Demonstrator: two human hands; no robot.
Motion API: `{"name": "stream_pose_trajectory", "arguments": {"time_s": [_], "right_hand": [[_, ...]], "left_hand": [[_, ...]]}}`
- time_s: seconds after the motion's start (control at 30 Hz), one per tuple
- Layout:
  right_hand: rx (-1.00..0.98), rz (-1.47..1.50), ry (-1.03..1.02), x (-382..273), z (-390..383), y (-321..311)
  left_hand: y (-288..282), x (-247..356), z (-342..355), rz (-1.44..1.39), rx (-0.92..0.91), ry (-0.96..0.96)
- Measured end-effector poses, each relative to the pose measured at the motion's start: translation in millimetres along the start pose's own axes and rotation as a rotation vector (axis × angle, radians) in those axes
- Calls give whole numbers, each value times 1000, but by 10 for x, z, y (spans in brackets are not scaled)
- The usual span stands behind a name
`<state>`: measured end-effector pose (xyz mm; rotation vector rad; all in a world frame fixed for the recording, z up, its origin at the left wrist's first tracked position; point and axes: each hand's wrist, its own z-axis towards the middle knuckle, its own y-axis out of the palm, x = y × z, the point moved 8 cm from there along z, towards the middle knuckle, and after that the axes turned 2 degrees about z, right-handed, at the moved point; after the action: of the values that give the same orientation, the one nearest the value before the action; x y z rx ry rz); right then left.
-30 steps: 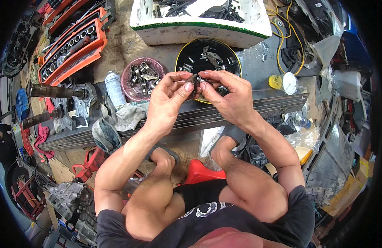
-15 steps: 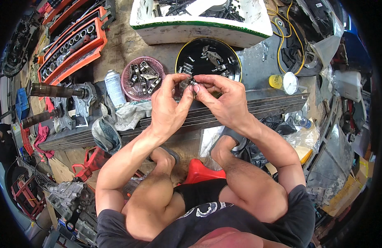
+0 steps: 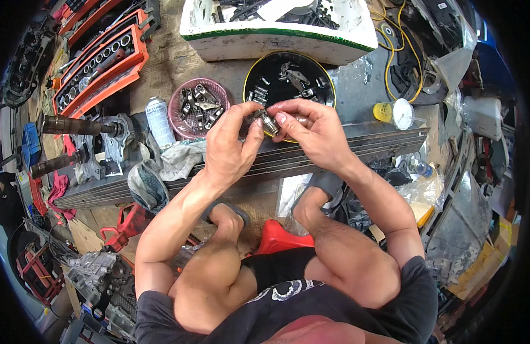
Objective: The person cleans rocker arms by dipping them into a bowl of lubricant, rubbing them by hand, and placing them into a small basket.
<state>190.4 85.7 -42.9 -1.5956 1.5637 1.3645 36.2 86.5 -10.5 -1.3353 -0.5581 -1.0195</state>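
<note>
Small metal part held between both hands above the black round tray

A small cylindrical metal part (image 3: 263, 119) was gripped between the fingertips of the left hand (image 3: 230, 148) and the right hand (image 3: 312, 133), both pinched closed on it, just above the near rim of the black round tray (image 3: 325, 80) of loose metal pieces. The step in hand was judged to be inspection or fitting of the part at fingertip level. The next move was judged to call for a steady two-point pinch and controlled rotation, so that the part was not dropped among the metal bars (image 3: 368, 150) below. The long axis of the part was seen to lie roughly left to right, tilted slightly down toward the right hand; which end led could not be told. A pink bowl (image 3: 178, 109) of similar parts and a white spray can (image 3: 159, 121) stood just left of the hands.
</note>
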Motion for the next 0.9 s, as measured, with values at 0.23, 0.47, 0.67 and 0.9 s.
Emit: {"name": "stream_pose_trajectory", "arguments": {"time_s": [0.23,0.47,0.67,0.9], "right_hand": [[-2,-649,-653,-524,-113,30],[17,-767,-863,-641,-230,40],[8,-703,-821,-621,-229,37],[-18,-663,-726,-573,-181,72]], "left_hand": [[70,31,12,-160,-116,16],[81,94,2,-206,-120,55],[94,92,0,-214,-125,73],[81,78,-30,-217,-94,87]]}}
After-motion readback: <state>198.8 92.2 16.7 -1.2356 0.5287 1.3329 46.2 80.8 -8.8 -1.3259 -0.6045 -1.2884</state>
